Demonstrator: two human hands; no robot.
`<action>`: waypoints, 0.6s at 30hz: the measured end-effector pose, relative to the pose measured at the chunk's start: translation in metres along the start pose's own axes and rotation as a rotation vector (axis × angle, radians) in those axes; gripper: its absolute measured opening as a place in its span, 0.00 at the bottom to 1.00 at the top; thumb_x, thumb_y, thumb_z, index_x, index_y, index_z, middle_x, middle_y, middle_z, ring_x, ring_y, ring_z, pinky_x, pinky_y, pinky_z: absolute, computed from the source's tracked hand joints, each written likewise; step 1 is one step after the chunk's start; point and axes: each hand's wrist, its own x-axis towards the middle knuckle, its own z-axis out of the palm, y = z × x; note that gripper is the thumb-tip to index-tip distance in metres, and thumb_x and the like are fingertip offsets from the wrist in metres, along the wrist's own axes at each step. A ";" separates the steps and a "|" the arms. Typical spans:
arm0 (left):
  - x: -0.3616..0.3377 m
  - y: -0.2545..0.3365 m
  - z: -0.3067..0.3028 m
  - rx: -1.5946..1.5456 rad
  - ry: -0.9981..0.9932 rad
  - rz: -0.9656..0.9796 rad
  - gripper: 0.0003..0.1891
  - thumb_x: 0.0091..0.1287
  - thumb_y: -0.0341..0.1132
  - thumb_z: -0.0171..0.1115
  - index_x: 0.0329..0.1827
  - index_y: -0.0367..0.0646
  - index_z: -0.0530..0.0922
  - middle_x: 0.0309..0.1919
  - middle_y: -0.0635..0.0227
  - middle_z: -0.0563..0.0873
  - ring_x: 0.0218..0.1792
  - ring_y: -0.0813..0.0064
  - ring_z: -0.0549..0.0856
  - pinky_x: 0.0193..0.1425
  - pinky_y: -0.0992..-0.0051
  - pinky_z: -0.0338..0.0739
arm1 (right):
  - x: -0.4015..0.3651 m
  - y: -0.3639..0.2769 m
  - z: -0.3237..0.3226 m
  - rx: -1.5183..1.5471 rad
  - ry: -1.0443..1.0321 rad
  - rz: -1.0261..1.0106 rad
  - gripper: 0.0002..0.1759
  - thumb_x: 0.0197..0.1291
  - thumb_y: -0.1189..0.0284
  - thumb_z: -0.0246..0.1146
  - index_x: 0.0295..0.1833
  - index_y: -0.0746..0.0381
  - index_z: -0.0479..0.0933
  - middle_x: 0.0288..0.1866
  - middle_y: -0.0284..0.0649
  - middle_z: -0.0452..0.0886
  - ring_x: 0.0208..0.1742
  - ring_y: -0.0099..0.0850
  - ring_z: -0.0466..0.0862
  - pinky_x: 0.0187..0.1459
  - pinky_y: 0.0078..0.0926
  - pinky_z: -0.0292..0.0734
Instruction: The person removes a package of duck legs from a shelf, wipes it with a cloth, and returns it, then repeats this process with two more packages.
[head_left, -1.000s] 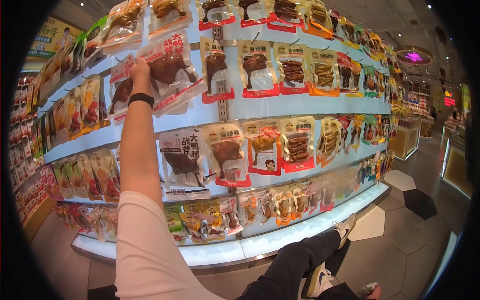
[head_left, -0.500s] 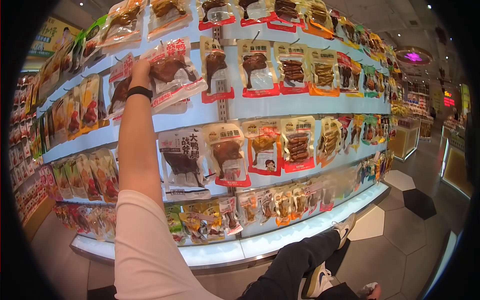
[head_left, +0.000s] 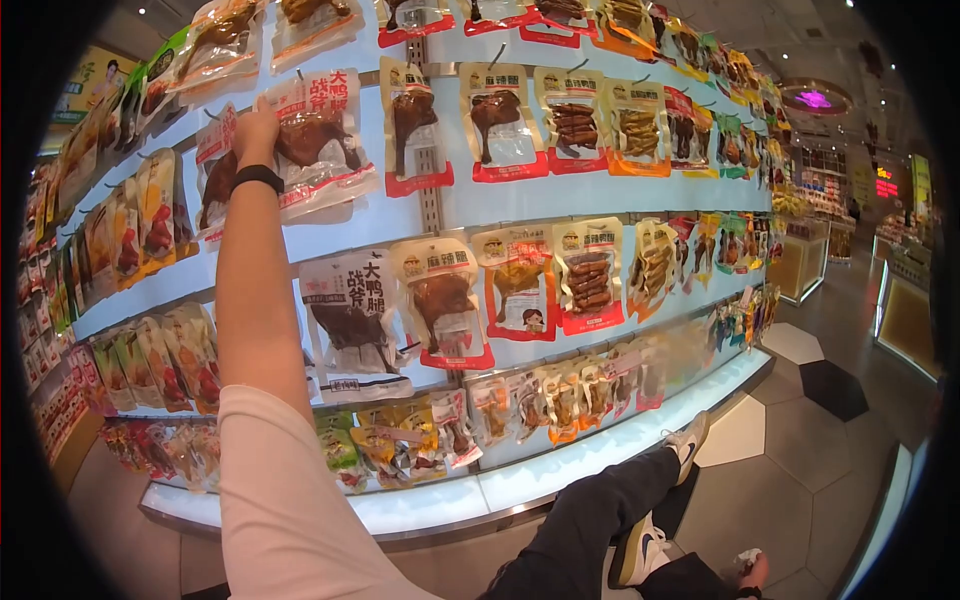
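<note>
My left hand point(head_left: 257, 132), with a black band on its wrist, is raised to the upper rack. Its fingers are closed at the left edge of a clear vacuum pack of duck leg point(head_left: 318, 140) with red lettering; the fingertips are partly hidden. Just left of the hand hangs a similar duck leg pack point(head_left: 217, 180). Below is a white pack with black lettering point(head_left: 352, 320) and dark meat inside. Low at the right edge of view, my right hand point(head_left: 757, 573) is closed around a crumpled whitish thing point(head_left: 746, 557).
Rows of hanging packs, such as a red-and-cream one point(head_left: 412, 125), cover the curved, lit display wall point(head_left: 330, 240). A glowing white ledge point(head_left: 560, 480) runs along its foot. My outstretched leg point(head_left: 600, 505) and shoes point(head_left: 685, 445) are near the ledge. Hexagonal floor tiles point(head_left: 740, 500) lie right.
The duck leg pack at my left hand has swung from tilted to nearly upright. The whole scene has shifted slightly left in view. The right hand shows more fully.
</note>
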 end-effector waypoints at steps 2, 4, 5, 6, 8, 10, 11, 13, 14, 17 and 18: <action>-0.011 0.005 -0.006 -0.036 0.001 0.008 0.38 0.70 0.60 0.43 0.57 0.25 0.77 0.56 0.38 0.81 0.60 0.44 0.80 0.65 0.56 0.73 | 0.012 -0.004 -0.002 0.157 -0.173 -0.025 0.13 0.63 0.61 0.61 0.49 0.54 0.77 0.38 0.29 0.79 0.39 0.25 0.79 0.38 0.25 0.72; -0.019 0.003 -0.006 0.047 0.075 0.075 0.40 0.69 0.61 0.45 0.58 0.24 0.74 0.55 0.37 0.81 0.59 0.43 0.81 0.64 0.56 0.74 | -0.006 -0.015 -0.010 0.249 -0.235 -0.015 0.17 0.63 0.64 0.64 0.55 0.57 0.75 0.49 0.35 0.80 0.47 0.29 0.81 0.46 0.23 0.77; -0.024 0.004 -0.003 0.081 0.101 0.119 0.41 0.68 0.62 0.46 0.59 0.24 0.73 0.55 0.36 0.81 0.58 0.43 0.81 0.64 0.55 0.74 | -0.090 -0.038 0.009 0.321 -0.196 -0.010 0.14 0.66 0.67 0.64 0.52 0.63 0.78 0.44 0.38 0.82 0.43 0.29 0.83 0.38 0.21 0.83; -0.028 0.004 0.000 0.085 0.122 0.130 0.40 0.67 0.63 0.49 0.60 0.27 0.70 0.54 0.36 0.81 0.57 0.43 0.82 0.63 0.54 0.74 | -0.105 -0.048 0.003 0.338 -0.318 -0.080 0.15 0.66 0.68 0.62 0.52 0.66 0.76 0.47 0.40 0.82 0.45 0.31 0.84 0.43 0.23 0.86; -0.042 0.002 0.006 0.128 0.207 0.281 0.39 0.66 0.65 0.52 0.63 0.36 0.70 0.57 0.35 0.78 0.58 0.39 0.80 0.61 0.50 0.75 | -0.131 -0.079 -0.011 0.315 -0.396 -0.128 0.15 0.69 0.71 0.59 0.55 0.67 0.73 0.51 0.40 0.80 0.48 0.31 0.83 0.48 0.24 0.86; -0.036 -0.009 0.026 0.346 0.487 0.487 0.44 0.63 0.71 0.50 0.63 0.36 0.69 0.59 0.32 0.74 0.58 0.36 0.78 0.61 0.48 0.74 | -0.164 -0.108 -0.036 0.263 -0.463 -0.308 0.12 0.69 0.72 0.57 0.55 0.64 0.73 0.49 0.39 0.79 0.48 0.27 0.83 0.47 0.20 0.85; -0.049 -0.006 0.030 0.323 0.534 0.585 0.43 0.63 0.71 0.52 0.64 0.37 0.69 0.60 0.32 0.72 0.60 0.35 0.76 0.62 0.46 0.73 | -0.208 -0.130 -0.042 0.200 -0.448 -0.363 0.12 0.67 0.75 0.57 0.55 0.63 0.73 0.47 0.38 0.79 0.46 0.25 0.82 0.44 0.19 0.83; -0.110 0.011 0.013 0.192 0.472 0.813 0.43 0.63 0.70 0.54 0.66 0.39 0.68 0.63 0.31 0.69 0.62 0.32 0.72 0.62 0.43 0.70 | -0.249 -0.150 -0.081 0.157 -0.314 -0.489 0.14 0.65 0.77 0.58 0.55 0.63 0.73 0.43 0.38 0.78 0.39 0.26 0.79 0.40 0.22 0.79; -0.140 0.017 -0.002 0.114 0.416 0.915 0.43 0.63 0.70 0.55 0.68 0.40 0.68 0.64 0.31 0.67 0.63 0.31 0.70 0.63 0.41 0.68 | -0.273 -0.156 -0.100 0.108 -0.224 -0.520 0.14 0.63 0.77 0.59 0.55 0.63 0.73 0.42 0.37 0.77 0.38 0.26 0.78 0.40 0.23 0.78; -0.226 0.040 -0.019 -0.124 0.214 1.147 0.44 0.63 0.69 0.58 0.71 0.43 0.67 0.68 0.29 0.61 0.67 0.28 0.64 0.64 0.36 0.64 | -0.309 -0.153 -0.181 -0.093 -0.032 -0.576 0.12 0.59 0.76 0.63 0.49 0.61 0.76 0.38 0.34 0.77 0.37 0.23 0.78 0.40 0.22 0.76; -0.257 0.044 -0.021 -0.189 0.134 1.224 0.44 0.63 0.68 0.59 0.72 0.43 0.67 0.70 0.29 0.59 0.68 0.27 0.62 0.65 0.34 0.63 | -0.318 -0.142 -0.209 -0.134 0.029 -0.574 0.11 0.58 0.75 0.63 0.47 0.60 0.77 0.37 0.34 0.78 0.36 0.23 0.78 0.40 0.23 0.76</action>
